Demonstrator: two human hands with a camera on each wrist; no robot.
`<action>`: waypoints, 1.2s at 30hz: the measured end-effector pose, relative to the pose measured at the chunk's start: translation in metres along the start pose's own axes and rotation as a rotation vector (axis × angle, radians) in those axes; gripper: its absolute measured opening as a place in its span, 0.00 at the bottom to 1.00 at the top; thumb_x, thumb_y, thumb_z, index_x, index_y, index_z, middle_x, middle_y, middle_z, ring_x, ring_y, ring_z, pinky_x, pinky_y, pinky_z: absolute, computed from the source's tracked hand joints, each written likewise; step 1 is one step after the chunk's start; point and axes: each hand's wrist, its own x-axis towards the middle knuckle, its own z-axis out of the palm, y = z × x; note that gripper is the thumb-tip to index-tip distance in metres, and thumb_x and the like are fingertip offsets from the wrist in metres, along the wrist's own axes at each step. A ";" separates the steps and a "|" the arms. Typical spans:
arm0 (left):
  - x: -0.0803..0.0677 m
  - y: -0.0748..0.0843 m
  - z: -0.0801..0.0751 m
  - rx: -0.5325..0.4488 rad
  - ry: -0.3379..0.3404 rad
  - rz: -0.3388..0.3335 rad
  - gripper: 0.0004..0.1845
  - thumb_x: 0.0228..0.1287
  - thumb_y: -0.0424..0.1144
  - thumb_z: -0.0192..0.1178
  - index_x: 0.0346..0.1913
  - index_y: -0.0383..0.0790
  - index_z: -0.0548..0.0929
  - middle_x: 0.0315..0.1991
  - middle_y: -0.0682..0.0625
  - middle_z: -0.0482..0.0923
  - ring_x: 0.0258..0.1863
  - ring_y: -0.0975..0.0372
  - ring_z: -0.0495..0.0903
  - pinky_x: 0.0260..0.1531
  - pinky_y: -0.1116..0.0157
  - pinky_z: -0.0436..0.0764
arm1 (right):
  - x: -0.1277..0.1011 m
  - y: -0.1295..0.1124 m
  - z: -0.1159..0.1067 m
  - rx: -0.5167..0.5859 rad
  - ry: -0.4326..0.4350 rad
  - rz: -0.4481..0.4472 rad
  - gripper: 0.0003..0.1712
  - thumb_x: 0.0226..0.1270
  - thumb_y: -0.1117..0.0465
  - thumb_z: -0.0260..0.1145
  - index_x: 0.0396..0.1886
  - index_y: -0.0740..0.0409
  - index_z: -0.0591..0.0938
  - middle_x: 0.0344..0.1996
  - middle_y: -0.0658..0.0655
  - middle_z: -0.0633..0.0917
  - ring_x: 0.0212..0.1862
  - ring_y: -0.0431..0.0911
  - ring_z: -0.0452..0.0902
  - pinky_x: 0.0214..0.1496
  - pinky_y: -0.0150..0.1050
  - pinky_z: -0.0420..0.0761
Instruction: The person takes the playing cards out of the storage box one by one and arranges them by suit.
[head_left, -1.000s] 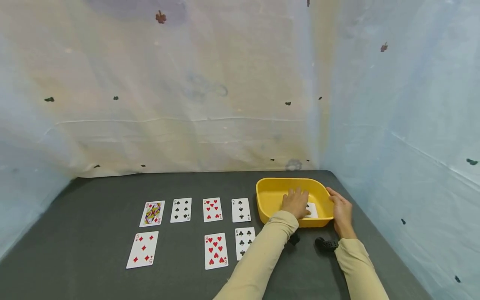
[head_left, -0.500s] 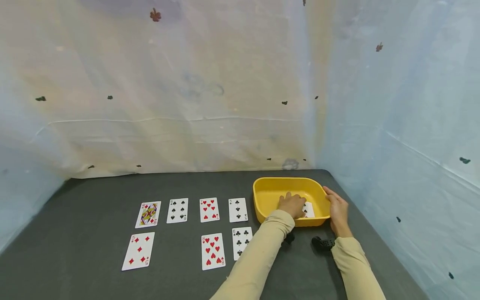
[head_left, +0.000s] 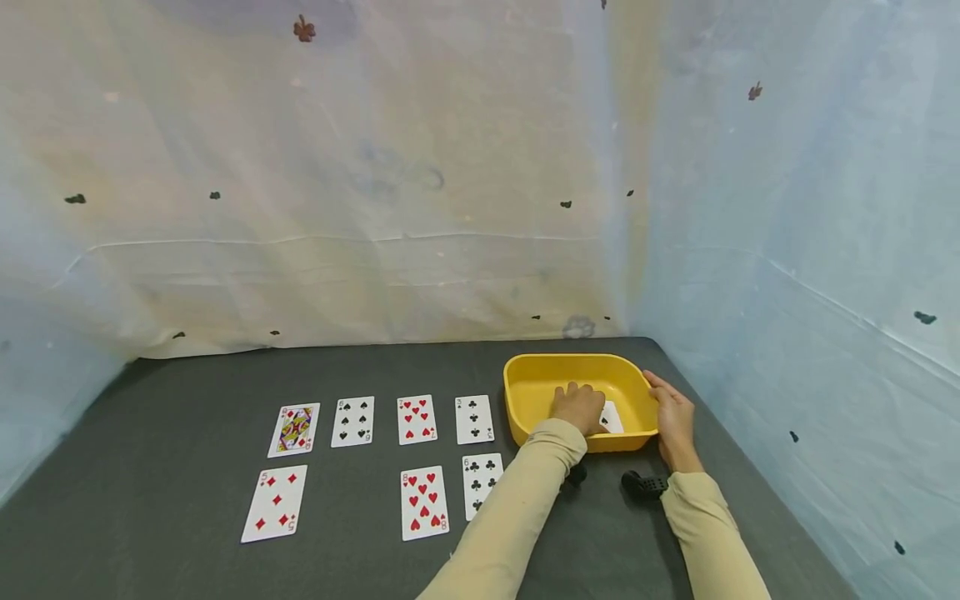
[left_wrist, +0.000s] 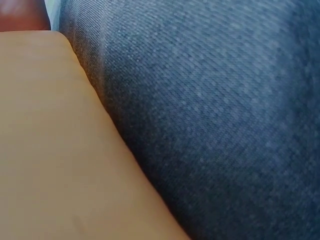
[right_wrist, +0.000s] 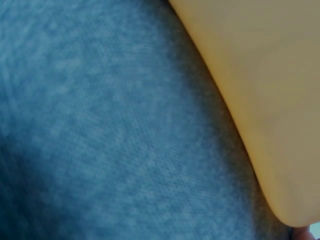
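Head view: the left hand (head_left: 578,407) reaches into the yellow tub (head_left: 525,398), fingers curled down over a white card (head_left: 611,417) lying on the tub floor just right of that grip; whether the card is already pinched cannot be told, since the knuckles hide the fingertips. The right hand (head_left: 672,419) rests with fingers relaxed against the tub's outer right wall, steadying it on the dark desk (head_left: 187,500). Left of the left grip, seven cards (head_left: 417,419) lie face up in two rows, well apart from the tub. Both wrist views show only tub wall (left_wrist: 50,150) and desk cloth. Judged advice: keep the right hand bracing the wall so the tub does not slide, and slip a fingertip under the card's edge, as a flat card on smooth plastic is likely hard to lift
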 end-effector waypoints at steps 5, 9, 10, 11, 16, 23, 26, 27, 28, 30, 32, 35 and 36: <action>-0.003 0.000 -0.001 -0.027 0.007 -0.021 0.19 0.53 0.56 0.71 0.46 0.56 0.81 0.43 0.59 0.78 0.49 0.60 0.72 0.52 0.58 0.69 | 0.000 0.000 -0.002 -0.018 -0.011 0.005 0.23 0.76 0.63 0.47 0.67 0.61 0.73 0.67 0.59 0.70 0.67 0.51 0.64 0.65 0.44 0.66; -0.007 0.000 -0.005 -0.046 0.038 -0.029 0.25 0.53 0.53 0.73 0.54 0.54 0.78 0.49 0.56 0.76 0.51 0.58 0.71 0.52 0.58 0.70 | 0.000 0.000 -0.003 -0.017 -0.025 -0.001 0.23 0.77 0.62 0.47 0.67 0.61 0.72 0.67 0.59 0.70 0.68 0.51 0.63 0.66 0.45 0.66; -0.008 0.000 -0.006 -0.051 0.043 -0.033 0.27 0.53 0.52 0.73 0.56 0.54 0.77 0.50 0.55 0.76 0.52 0.58 0.71 0.52 0.59 0.70 | 0.000 0.000 -0.003 -0.018 -0.028 0.000 0.23 0.77 0.62 0.47 0.68 0.61 0.72 0.67 0.59 0.70 0.68 0.51 0.63 0.66 0.45 0.66; -0.009 0.000 -0.007 -0.055 0.050 -0.035 0.28 0.53 0.52 0.73 0.57 0.53 0.77 0.51 0.54 0.75 0.52 0.58 0.71 0.52 0.59 0.70 | 0.000 0.000 -0.003 -0.021 -0.030 0.001 0.23 0.77 0.62 0.47 0.68 0.61 0.72 0.67 0.60 0.70 0.68 0.51 0.63 0.66 0.44 0.66; -0.007 0.001 -0.005 -0.050 0.063 -0.051 0.34 0.50 0.52 0.75 0.60 0.50 0.75 0.53 0.52 0.70 0.54 0.58 0.68 0.52 0.59 0.69 | 0.000 0.000 -0.002 -0.022 -0.025 0.004 0.23 0.77 0.62 0.48 0.67 0.60 0.72 0.67 0.59 0.70 0.67 0.50 0.64 0.63 0.39 0.68; -0.003 -0.001 -0.002 -0.049 0.092 -0.041 0.34 0.46 0.53 0.77 0.57 0.50 0.75 0.51 0.51 0.68 0.51 0.58 0.68 0.49 0.59 0.69 | -0.001 0.001 -0.002 -0.032 -0.024 -0.019 0.23 0.77 0.62 0.47 0.67 0.62 0.72 0.66 0.60 0.71 0.68 0.51 0.63 0.65 0.43 0.67; -0.005 -0.003 -0.003 -0.042 0.110 -0.033 0.34 0.45 0.52 0.78 0.56 0.50 0.75 0.51 0.51 0.68 0.51 0.57 0.67 0.50 0.59 0.69 | -0.001 0.000 -0.001 -0.034 -0.030 -0.016 0.23 0.77 0.62 0.46 0.67 0.62 0.72 0.67 0.60 0.70 0.68 0.51 0.63 0.65 0.44 0.66; -0.006 -0.004 -0.004 -0.037 0.119 -0.029 0.34 0.45 0.52 0.78 0.55 0.50 0.75 0.50 0.51 0.68 0.51 0.57 0.67 0.50 0.58 0.69 | -0.001 0.000 -0.001 -0.034 -0.030 -0.014 0.23 0.77 0.62 0.47 0.67 0.62 0.72 0.67 0.60 0.70 0.68 0.51 0.63 0.65 0.44 0.66; -0.007 -0.004 -0.004 -0.033 0.130 -0.025 0.34 0.45 0.51 0.78 0.55 0.51 0.75 0.50 0.51 0.68 0.51 0.57 0.67 0.49 0.59 0.69 | -0.001 -0.001 -0.001 -0.035 -0.031 -0.012 0.23 0.77 0.62 0.47 0.67 0.61 0.72 0.67 0.60 0.70 0.68 0.51 0.63 0.65 0.43 0.67; -0.008 -0.005 -0.006 -0.019 0.152 -0.015 0.34 0.44 0.50 0.78 0.55 0.51 0.74 0.50 0.51 0.68 0.51 0.57 0.67 0.49 0.59 0.69 | -0.002 -0.001 -0.002 -0.040 -0.032 -0.012 0.23 0.77 0.62 0.46 0.68 0.60 0.72 0.67 0.59 0.70 0.67 0.51 0.64 0.63 0.39 0.69; -0.010 -0.005 -0.008 -0.001 0.166 -0.007 0.34 0.44 0.50 0.78 0.55 0.51 0.74 0.50 0.51 0.68 0.51 0.57 0.67 0.48 0.59 0.69 | -0.002 -0.001 -0.002 -0.049 -0.033 -0.013 0.23 0.77 0.61 0.46 0.68 0.60 0.72 0.67 0.59 0.70 0.66 0.50 0.65 0.60 0.35 0.71; -0.012 -0.006 -0.011 0.017 0.186 0.002 0.32 0.48 0.46 0.77 0.56 0.52 0.74 0.50 0.51 0.68 0.50 0.57 0.67 0.47 0.60 0.70 | -0.003 -0.001 -0.004 -0.058 -0.042 -0.020 0.24 0.78 0.60 0.45 0.68 0.59 0.71 0.68 0.59 0.69 0.66 0.51 0.65 0.56 0.30 0.72; -0.013 -0.007 -0.012 0.022 0.194 0.004 0.30 0.50 0.44 0.76 0.56 0.53 0.74 0.50 0.51 0.68 0.50 0.57 0.67 0.46 0.60 0.70 | -0.003 -0.001 -0.004 -0.057 -0.044 -0.022 0.24 0.78 0.60 0.45 0.68 0.59 0.71 0.68 0.59 0.69 0.66 0.52 0.65 0.55 0.29 0.73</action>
